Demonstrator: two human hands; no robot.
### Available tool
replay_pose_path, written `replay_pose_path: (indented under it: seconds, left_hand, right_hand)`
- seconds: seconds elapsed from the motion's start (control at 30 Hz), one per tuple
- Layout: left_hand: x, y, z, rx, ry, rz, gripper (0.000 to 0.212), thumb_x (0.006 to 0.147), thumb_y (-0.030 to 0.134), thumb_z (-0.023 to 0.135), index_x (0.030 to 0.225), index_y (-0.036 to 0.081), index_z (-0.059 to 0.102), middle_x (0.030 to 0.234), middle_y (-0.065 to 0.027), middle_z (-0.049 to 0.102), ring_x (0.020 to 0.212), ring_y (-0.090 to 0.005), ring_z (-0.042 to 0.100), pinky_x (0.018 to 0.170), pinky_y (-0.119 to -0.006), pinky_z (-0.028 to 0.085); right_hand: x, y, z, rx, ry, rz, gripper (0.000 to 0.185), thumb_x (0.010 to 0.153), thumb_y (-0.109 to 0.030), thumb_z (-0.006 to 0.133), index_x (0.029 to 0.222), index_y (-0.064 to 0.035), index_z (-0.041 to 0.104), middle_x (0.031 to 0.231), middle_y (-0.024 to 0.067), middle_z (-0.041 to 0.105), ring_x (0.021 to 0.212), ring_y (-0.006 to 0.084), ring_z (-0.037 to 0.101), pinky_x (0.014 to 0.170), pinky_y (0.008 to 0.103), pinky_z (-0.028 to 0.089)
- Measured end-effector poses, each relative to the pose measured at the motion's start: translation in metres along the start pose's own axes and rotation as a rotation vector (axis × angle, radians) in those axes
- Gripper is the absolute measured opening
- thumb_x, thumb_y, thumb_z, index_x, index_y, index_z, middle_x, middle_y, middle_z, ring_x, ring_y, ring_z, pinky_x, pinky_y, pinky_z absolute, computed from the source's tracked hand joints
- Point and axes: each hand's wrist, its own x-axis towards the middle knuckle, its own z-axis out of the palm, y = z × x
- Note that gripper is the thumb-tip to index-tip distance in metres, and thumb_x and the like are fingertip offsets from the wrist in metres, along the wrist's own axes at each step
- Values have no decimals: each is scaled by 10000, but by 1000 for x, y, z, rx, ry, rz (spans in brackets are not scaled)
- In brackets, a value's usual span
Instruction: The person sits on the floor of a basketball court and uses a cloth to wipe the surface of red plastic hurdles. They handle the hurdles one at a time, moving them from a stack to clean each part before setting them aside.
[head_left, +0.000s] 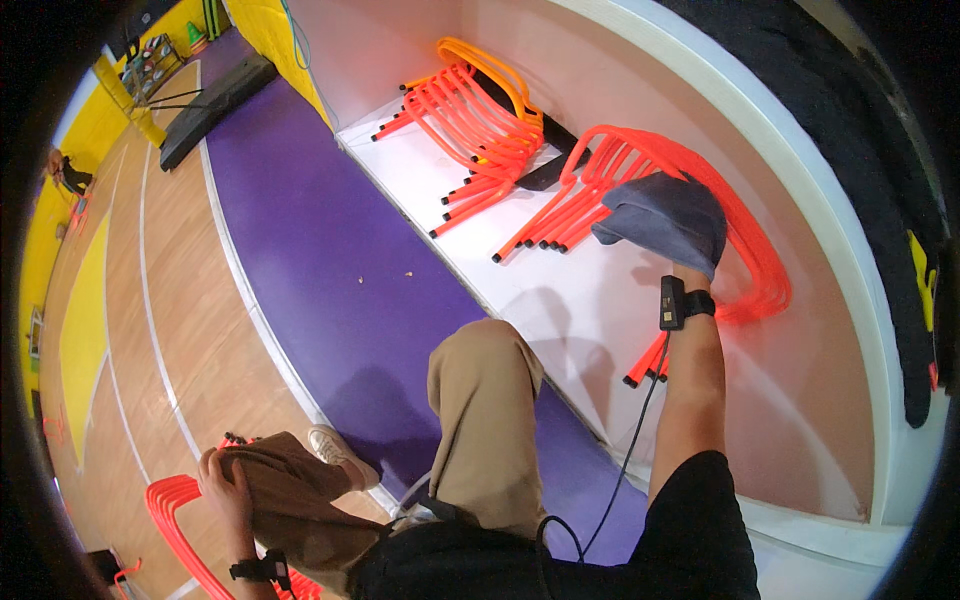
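Note:
A grey-blue cloth (667, 217) wraps over my right hand, hiding the fingers. The cloth rests against a stack of orange-red training hurdles (750, 255) that leans by the wall, with black caps on its feet. My left hand (221, 480) lies on my left knee in brown trousers, holding nothing. Beside that knee, partly hidden by my arm and leg, is another nested stack of orange-red hurdles (169, 501).
On the white ledge (540, 289) stands another hurdle stack (480, 127), with orange-yellow hurdles behind it. A purple floor strip (315, 202) borders the wooden court (187, 277). A black padded base (214, 112) and a person (71, 174) are farther off.

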Motion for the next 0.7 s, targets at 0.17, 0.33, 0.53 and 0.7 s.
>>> replay_pose_path:
  seconds: [0.17, 0.33, 0.53, 0.7]
  left_hand:
    - [7, 14, -1, -30, -11, -29, 227, 802, 69, 618, 1017, 8, 581, 1111, -179, 578, 1062, -378, 526, 930, -457, 405]
    - [14, 19, 1, -9, -8, -32, 200, 808, 68, 616, 1000, 15, 587, 1094, -178, 584, 1051, -375, 533, 929, -457, 406]
    - [27, 20, 10, -22, -50, -24, 201, 813, 85, 625, 1001, 18, 598, 1110, -177, 587, 1049, -380, 540, 918, -461, 421]
    - [20, -8, 22, 40, -36, 5, 231, 824, 134, 634, 1030, 33, 614, 1142, -170, 588, 1055, -378, 550, 904, -461, 440]
  right_hand:
    - [10, 15, 1, -28, 18, 7, 265, 942, -296, 523, 1069, -69, 570, 979, 72, 582, 817, 180, 568, 767, 312, 483]
    - [17, 29, 3, -54, 28, 26, 257, 940, -292, 524, 1056, -68, 574, 966, 75, 581, 802, 182, 566, 756, 313, 482]
    - [22, 38, -3, -96, 51, 35, 247, 936, -286, 526, 1040, -68, 578, 950, 77, 579, 785, 185, 563, 741, 314, 481]
    - [19, 40, -1, -133, 38, 22, 239, 934, -281, 527, 1026, -67, 582, 937, 79, 577, 771, 187, 560, 730, 315, 481]
